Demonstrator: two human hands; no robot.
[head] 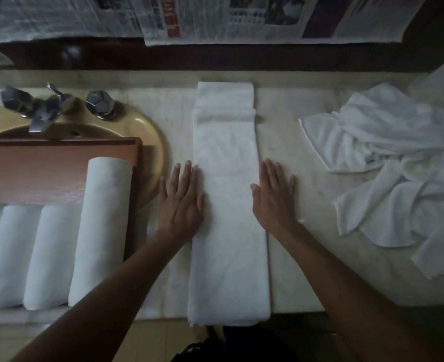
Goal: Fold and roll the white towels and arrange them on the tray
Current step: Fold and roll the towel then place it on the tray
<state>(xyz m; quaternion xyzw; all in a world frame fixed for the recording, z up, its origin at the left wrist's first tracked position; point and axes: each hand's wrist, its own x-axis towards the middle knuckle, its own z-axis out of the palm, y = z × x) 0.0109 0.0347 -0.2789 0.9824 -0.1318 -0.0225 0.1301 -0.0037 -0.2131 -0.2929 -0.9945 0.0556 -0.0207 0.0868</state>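
At the near edge of the counter (307, 257), the near end of a long folded towel (228, 231) is seen, and it reaches just over that edge. The towel is laid flat in a narrow strip that runs straight away from the person. Two bare arms are stretched out, one on each side of the strip. To the left, rolled towels (51, 254) are laid side by side on a brown tray (45, 168). Three rolls are seen well, and a bit of one more is cut off at the left side of the view. The roll closest to the strip reaches farthest back. The left hand (181, 202) is laid flat at the left edge of the strip, with its fingers straight and close together and its thumb side touching the cloth. The right hand (275, 197) is laid flat at the right edge, with its fingers a little spread and its thumb on the cloth. The far part of the tray is bare, and the tray is set over a tan sink (153, 142). On the right, well apart from the strip, loose white towels (388, 163) are heaped in a crumpled pile. Farther back, a fold is seen across the strip near its far end. A metal tap (43, 111) with two knobs is fixed behind the sink. At the very back, sheets of newspaper (215, 17) are seen above a dark wooden band.
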